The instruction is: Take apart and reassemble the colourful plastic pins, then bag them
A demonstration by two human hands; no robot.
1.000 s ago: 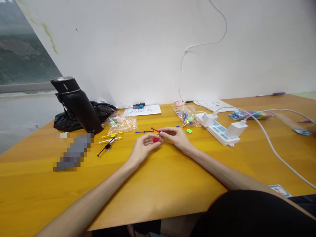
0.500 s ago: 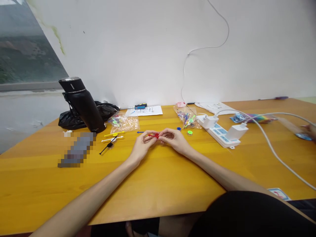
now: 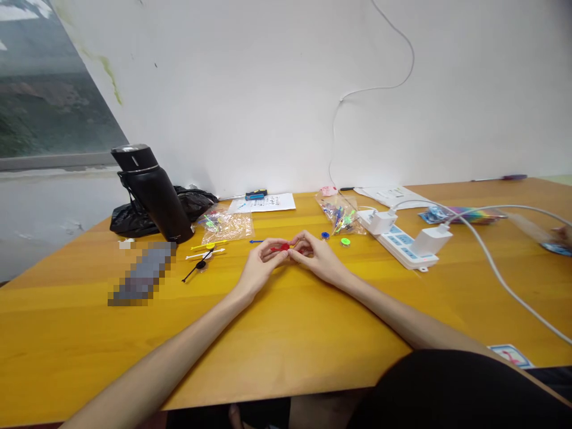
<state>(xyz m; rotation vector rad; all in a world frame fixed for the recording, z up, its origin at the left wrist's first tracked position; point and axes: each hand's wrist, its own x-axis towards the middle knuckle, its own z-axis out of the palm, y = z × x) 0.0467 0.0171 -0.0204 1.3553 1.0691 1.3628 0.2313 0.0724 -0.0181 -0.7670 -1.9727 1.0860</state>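
My left hand (image 3: pixel 259 268) and my right hand (image 3: pixel 315 256) meet over the middle of the yellow wooden table (image 3: pixel 286 333). Between their pinched fingertips is a small red plastic pointer piece (image 3: pixel 281 246), gripped from both sides. A blue pointer (image 3: pixel 256 241) lies just beyond my left hand. Yellow, white and black pointers (image 3: pixel 203 253) lie to the left. A blue disc (image 3: pixel 325 235) and a green disc (image 3: pixel 344 241) sit past my right hand.
A black flask (image 3: pixel 154 193) leans at the back left by a black bag (image 3: pixel 187 199). Two clear bags of coloured parts (image 3: pixel 226 223) (image 3: pixel 339 211), a screwdriver (image 3: pixel 254 194) on paper, and a power strip (image 3: pixel 402 241) with chargers and cables lie behind.
The red disc in my left hand and the red pointer in my right have come together; both hands now pinch the joined red piece. The view shifted slightly.
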